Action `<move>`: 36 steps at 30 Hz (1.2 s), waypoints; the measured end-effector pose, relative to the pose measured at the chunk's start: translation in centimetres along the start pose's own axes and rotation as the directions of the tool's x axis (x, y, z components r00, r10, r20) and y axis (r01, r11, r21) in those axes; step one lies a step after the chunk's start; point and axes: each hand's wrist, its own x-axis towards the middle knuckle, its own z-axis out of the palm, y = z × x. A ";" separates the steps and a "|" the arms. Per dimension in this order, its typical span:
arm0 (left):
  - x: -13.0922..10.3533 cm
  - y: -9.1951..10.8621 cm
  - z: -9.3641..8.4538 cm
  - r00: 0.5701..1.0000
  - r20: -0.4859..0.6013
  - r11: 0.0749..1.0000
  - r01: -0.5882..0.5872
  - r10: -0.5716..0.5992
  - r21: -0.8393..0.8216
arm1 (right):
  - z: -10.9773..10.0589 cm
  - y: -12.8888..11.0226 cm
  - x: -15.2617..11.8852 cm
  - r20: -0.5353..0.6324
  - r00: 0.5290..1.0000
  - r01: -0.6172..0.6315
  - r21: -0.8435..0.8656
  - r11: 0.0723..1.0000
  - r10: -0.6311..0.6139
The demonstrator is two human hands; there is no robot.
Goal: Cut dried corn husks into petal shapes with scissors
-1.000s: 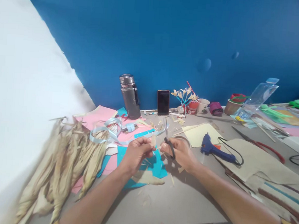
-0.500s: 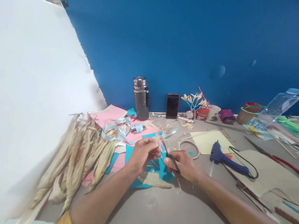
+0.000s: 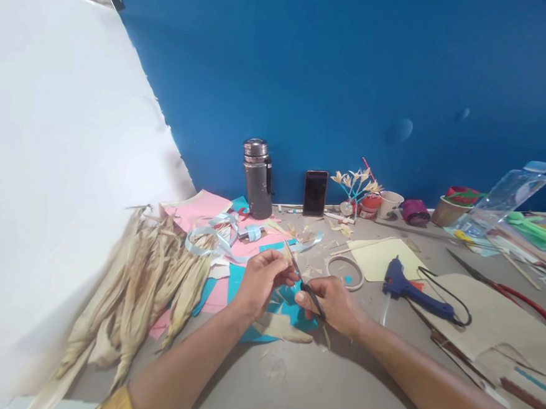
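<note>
My left hand [image 3: 264,278] pinches a small pale piece of dried husk [image 3: 288,254] between thumb and fingers. Black-handled scissors [image 3: 312,297] are in my right hand [image 3: 336,301], their blades pointing up and left against the right side of the husk piece. Beneath both hands lie blue paper [image 3: 236,283] and small scraps. A larger husk strip [image 3: 285,328] rests on the paper just below my hands. To the left, a bundle of dried husks [image 3: 141,276] lies on the table.
Behind my hands stand a flask [image 3: 258,181], a phone [image 3: 315,194] and husk flowers [image 3: 356,182]. A tape ring [image 3: 360,282], a blue glue gun [image 3: 411,292] and red-handled shears [image 3: 505,288] lie to the right. Light blue ribbon [image 3: 195,246] loops at the left.
The scissors and my right hand have shifted slightly left, bringing the blades closer to the husk piece. My left hand has barely moved.
</note>
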 end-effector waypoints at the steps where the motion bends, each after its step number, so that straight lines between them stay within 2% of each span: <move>1: 0.0 0.0 0.0 1.000 -0.001 1.000 0.003 -0.003 0.001 | 0.0 0.1 0.0 -0.001 1.000 -0.002 0.004 1.000 0.002; 16: -0.1 0.0 -0.1 0.998 0.056 1.000 0.004 -0.003 -0.020 | 0.2 0.5 0.2 -0.001 1.000 0.000 0.077 0.997 0.001; 36: -0.1 0.2 -0.2 0.997 0.072 0.999 0.028 -0.026 -0.026 | 0.4 1.6 0.5 -0.020 1.000 -0.011 0.094 0.996 0.013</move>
